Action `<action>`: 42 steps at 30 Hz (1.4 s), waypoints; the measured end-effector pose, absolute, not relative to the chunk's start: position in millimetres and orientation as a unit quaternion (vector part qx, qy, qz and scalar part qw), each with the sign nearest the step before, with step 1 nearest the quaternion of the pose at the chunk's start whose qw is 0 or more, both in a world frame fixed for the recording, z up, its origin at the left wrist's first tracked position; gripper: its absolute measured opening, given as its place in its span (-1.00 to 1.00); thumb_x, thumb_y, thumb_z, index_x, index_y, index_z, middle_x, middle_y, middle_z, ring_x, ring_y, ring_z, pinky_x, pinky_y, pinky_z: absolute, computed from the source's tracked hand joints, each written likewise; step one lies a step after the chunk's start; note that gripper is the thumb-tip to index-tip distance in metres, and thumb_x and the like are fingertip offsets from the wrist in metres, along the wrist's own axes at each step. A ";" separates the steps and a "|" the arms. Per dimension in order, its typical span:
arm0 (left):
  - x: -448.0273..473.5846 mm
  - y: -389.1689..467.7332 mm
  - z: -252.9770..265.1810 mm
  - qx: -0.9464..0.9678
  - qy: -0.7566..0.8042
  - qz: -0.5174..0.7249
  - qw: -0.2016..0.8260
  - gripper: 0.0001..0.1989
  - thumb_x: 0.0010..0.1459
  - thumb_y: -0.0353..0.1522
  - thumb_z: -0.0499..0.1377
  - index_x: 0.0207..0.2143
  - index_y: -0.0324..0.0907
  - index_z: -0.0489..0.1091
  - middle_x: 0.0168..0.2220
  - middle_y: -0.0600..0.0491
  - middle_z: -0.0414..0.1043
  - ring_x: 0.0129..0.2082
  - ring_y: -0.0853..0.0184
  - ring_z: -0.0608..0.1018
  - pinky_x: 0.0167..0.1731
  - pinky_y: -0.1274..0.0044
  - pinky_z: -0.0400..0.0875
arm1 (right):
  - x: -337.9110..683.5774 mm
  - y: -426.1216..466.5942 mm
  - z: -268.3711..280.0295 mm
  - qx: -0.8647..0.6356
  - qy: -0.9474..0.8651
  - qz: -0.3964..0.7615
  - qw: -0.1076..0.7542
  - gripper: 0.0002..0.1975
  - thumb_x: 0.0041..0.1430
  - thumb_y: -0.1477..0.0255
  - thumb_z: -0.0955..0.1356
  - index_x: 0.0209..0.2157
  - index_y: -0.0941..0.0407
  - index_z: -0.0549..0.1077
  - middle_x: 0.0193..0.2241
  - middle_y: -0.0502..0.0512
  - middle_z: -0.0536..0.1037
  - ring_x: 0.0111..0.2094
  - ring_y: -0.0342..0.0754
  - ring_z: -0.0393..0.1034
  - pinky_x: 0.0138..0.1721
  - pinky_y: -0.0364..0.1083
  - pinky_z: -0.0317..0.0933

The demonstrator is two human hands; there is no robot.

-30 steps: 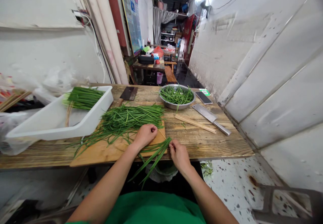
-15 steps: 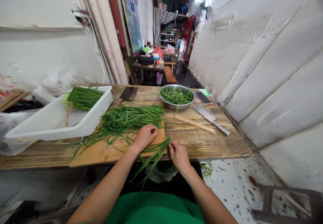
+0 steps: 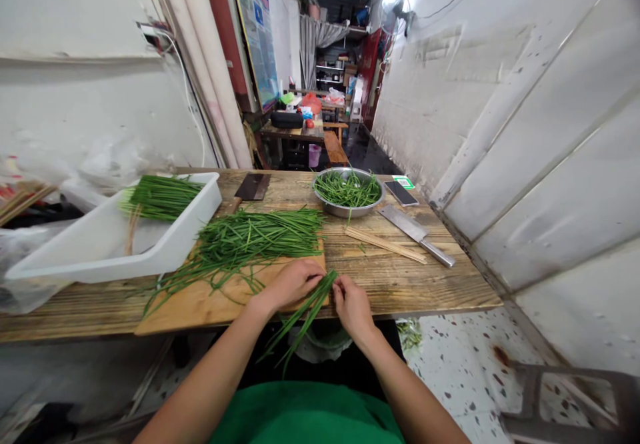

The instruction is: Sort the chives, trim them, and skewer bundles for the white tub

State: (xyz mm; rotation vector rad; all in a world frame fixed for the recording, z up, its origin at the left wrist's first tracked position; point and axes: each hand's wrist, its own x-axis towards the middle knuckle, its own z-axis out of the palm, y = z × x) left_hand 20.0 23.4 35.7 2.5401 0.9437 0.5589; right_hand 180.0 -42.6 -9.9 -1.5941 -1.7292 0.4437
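Observation:
A small bunch of garlic chives (image 3: 315,304) hangs over the table's front edge, its upper ends between my two hands. My right hand (image 3: 353,304) is closed in a pinch at those ends, on the right side. From the left, my left hand (image 3: 295,283) is also closed, with its fingertips against the bunch. The thin bamboo skewer in it is now mostly hidden by fingers and leaves. Behind my left hand, a large heap of chives (image 3: 260,234) covers the back of a wooden cutting board (image 3: 200,307).
A steel bowl (image 3: 349,211) of cut greens stands behind several bamboo skewers (image 3: 385,244). To the right lie a cleaver (image 3: 413,227) and a phone (image 3: 401,193). A white tray (image 3: 165,251) with more chives stands left; another dark blade (image 3: 253,186) lies behind the board.
My left hand has moved right and slightly down, closing on the chives beside my right hand. The stretch of skewer seen between the hands is now covered. My right hand has barely moved.

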 end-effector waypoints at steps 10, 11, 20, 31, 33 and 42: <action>11.9 53.7 29.9 0.866 0.480 0.140 -0.034 -0.79 0.12 -0.43 -0.02 -0.39 -0.24 0.41 -0.41 -0.03 0.31 -0.33 0.31 0.36 -0.29 0.51 0.23 | 180.4 -43.1 -15.5 -0.619 -0.661 0.178 0.385 -0.84 0.11 0.51 0.14 -0.44 0.10 0.32 -0.58 0.00 0.44 -0.53 -0.11 0.37 -0.48 -0.22 0.09; 13.0 52.7 30.4 0.867 0.478 0.137 -0.045 -0.78 0.13 -0.43 -0.03 -0.40 -0.24 0.40 -0.41 -0.03 0.31 -0.32 0.30 0.36 -0.29 0.51 0.22 | 180.7 -43.2 -15.8 -0.618 -0.660 0.179 0.387 -0.84 0.11 0.51 0.14 -0.44 0.10 0.31 -0.58 0.00 0.44 -0.53 -0.12 0.37 -0.48 -0.22 0.09; 10.0 38.9 31.4 0.870 0.457 0.182 -0.020 -0.84 0.11 -0.44 -0.02 -0.40 -0.21 0.35 -0.38 0.00 0.35 -0.29 0.32 0.37 -0.24 0.52 0.23 | 183.2 -43.4 -18.2 -0.610 -0.666 0.177 0.391 -0.84 0.10 0.51 0.14 -0.42 0.11 0.31 -0.57 0.01 0.44 -0.54 -0.12 0.35 -0.48 -0.22 0.07; 11.7 37.1 28.3 0.839 0.471 0.255 0.097 -0.81 0.06 -0.43 0.01 -0.33 -0.22 0.41 -0.38 0.01 0.41 -0.36 0.37 0.42 -0.30 0.57 0.29 | 182.5 -44.6 -17.3 -0.610 -0.671 0.171 0.383 -0.84 0.11 0.51 0.14 -0.43 0.11 0.29 -0.57 0.00 0.43 -0.54 -0.12 0.33 -0.47 -0.22 0.08; 10.9 39.0 25.9 0.830 0.486 0.257 0.098 -0.79 0.07 -0.38 0.02 -0.35 -0.21 0.45 -0.38 0.01 0.44 -0.35 0.35 0.44 -0.27 0.55 0.29 | 182.3 -45.2 -16.3 -0.611 -0.673 0.168 0.381 -0.84 0.11 0.50 0.14 -0.43 0.11 0.30 -0.58 0.00 0.42 -0.56 -0.12 0.33 -0.48 -0.22 0.07; 10.7 43.4 18.2 0.790 0.525 0.284 0.143 -0.78 -0.01 -0.36 0.08 -0.36 -0.20 0.49 -0.37 0.03 0.50 -0.38 0.34 0.48 -0.31 0.56 0.33 | 181.8 -43.9 -16.0 -0.609 -0.675 0.173 0.380 -0.83 0.10 0.50 0.15 -0.44 0.11 0.34 -0.58 0.00 0.43 -0.56 -0.13 0.33 -0.49 -0.23 0.07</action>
